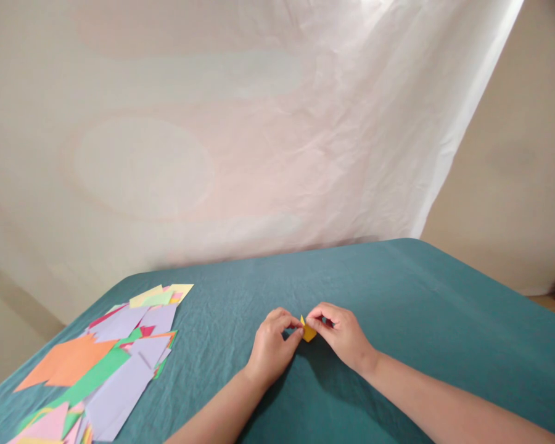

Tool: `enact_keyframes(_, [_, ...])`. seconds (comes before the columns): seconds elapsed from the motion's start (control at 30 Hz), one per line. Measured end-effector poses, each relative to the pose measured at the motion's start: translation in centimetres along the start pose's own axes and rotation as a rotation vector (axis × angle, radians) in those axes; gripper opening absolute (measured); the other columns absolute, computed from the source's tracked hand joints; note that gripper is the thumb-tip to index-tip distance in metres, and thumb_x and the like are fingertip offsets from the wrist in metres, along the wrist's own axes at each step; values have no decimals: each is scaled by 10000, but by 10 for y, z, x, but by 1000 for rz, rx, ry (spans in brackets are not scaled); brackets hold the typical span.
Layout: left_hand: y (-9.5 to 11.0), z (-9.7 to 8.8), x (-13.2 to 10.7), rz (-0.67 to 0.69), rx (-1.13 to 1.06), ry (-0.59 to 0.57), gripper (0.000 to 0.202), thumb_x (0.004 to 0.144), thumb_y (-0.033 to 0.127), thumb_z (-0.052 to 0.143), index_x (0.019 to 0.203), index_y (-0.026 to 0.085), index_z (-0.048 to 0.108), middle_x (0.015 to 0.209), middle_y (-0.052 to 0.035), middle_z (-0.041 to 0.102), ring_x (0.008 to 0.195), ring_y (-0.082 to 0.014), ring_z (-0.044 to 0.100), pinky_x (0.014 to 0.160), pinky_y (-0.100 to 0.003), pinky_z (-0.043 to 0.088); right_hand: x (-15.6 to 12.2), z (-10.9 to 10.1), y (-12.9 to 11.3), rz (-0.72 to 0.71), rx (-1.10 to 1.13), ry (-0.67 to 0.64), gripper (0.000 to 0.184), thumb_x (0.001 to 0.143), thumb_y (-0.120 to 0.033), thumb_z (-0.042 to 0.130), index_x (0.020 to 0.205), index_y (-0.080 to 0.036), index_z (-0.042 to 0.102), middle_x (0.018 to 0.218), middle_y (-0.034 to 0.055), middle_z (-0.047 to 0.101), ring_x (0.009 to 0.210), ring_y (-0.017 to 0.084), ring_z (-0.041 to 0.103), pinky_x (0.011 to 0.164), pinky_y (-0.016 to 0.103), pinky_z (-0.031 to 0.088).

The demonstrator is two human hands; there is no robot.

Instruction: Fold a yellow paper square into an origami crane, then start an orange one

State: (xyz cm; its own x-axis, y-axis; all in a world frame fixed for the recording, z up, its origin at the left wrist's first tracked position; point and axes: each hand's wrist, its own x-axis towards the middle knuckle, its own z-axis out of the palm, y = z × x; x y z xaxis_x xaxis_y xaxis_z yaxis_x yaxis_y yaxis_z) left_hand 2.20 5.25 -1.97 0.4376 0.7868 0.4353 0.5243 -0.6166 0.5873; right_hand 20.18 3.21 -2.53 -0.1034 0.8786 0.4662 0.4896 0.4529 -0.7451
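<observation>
One small, folded piece of golden-yellow paper (309,333) sits between the hands, its left edge pinched by my left hand (274,345), its right by my right hand (345,339). I'd use light, even fingertip pressure, aligning edges before creasing. Around them spreads the teal, cloth-covered surface (444,320); leftward lies a loose pile of multicoloured paper pieces (123,394).

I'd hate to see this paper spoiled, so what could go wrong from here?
The left hand and right hand both pinch the small yellow paper, so an uneven pull might tear or crease it. The loose sheets overlap in a heap on the left of the cloth; a bump could scatter them.
</observation>
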Motion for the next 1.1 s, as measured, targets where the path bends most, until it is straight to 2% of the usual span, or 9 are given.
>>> enact_keyframes(0.2, [0, 0, -1, 1, -32, 13, 138, 797, 108, 553, 762, 196, 653, 796, -14, 601, 789, -147, 585, 741, -263, 453, -2, 1, -2, -42, 10, -27, 140, 888, -255, 529, 808, -215, 637, 786, 19, 637, 761, 160, 576, 709, 254, 415])
enact_keyframes(0.33, [-4, -3, 0, 6, -39, -5, 129, 801, 126, 569, 794, 210, 667, 858, -22, 609, 851, -157, 581, 787, -276, 456, -1, 2, 5, 1, 35, -69, 114, 866, -273, 566, 830, -212, 655, 799, 25, 636, 761, 166, 572, 709, 262, 418])
enact_keyframes(0.53, [-9, -11, 3, 45, -85, -82, 296, 770, 77, 589, 969, 279, 676, 1145, -16, 598, 1106, -183, 516, 982, -320, 382, 4, -1, 22, 178, 386, -184, 138, 857, -316, 573, 868, -191, 628, 806, 10, 623, 761, 155, 565, 718, 261, 427])
enact_keyframes(0.6, [-9, -11, 3, 33, -109, -97, 237, 772, 120, 624, 947, 268, 680, 1119, -13, 617, 1083, -183, 532, 972, -310, 388, 5, 0, 26, 209, 511, -214, 132, 850, -314, 582, 877, -186, 601, 787, -3, 606, 733, 141, 555, 697, 252, 427])
enact_keyframes(0.7, [-8, -10, 2, 12, -140, -145, 118, 807, 154, 599, 860, 233, 669, 943, -4, 665, 936, -160, 591, 885, -270, 430, 4, 2, 28, 228, 561, -227, 159, 850, -298, 581, 970, -195, 563, 781, -14, 588, 717, 132, 551, 684, 249, 435])
enact_keyframes(0.8, [-6, -9, 1, 3, -107, -187, 116, 849, 151, 529, 840, 211, 628, 840, 2, 659, 800, -139, 599, 784, -243, 447, 3, 2, 24, 172, 394, -148, 301, 847, -283, 582, 1135, -230, 512, 924, 20, 599, 827, 163, 563, 708, 278, 461])
enact_keyframes(0.9, [-4, -11, 0, 65, 28, -162, 138, 884, 155, 466, 863, 195, 596, 854, -23, 628, 791, -150, 573, 757, -258, 437, 1, -1, 14, -25, 90, 3, 248, 856, -258, 567, 1103, -246, 559, 1085, 64, 562, 990, 208, 524, 780, 333, 469])
enact_keyframes(0.97, [0, -13, 0, 146, 152, -148, 165, 905, 156, 422, 884, 185, 583, 866, -43, 606, 814, -169, 552, 759, -286, 425, 0, -3, 5, -204, -54, 0, 214, 842, -231, 587, 1057, -236, 592, 1073, 77, 565, 1047, 233, 496, 883, 397, 439])
enact_keyframes(1.1, [11, -16, 0, 282, 366, -161, 193, 923, 153, 370, 890, 170, 560, 884, -63, 578, 844, -194, 525, 798, -342, 401, -3, -4, -9, -348, -243, -31, 169, 833, -137, 569, 980, -208, 609, 1031, 83, 581, 1011, 243, 508, 875, 415, 450])
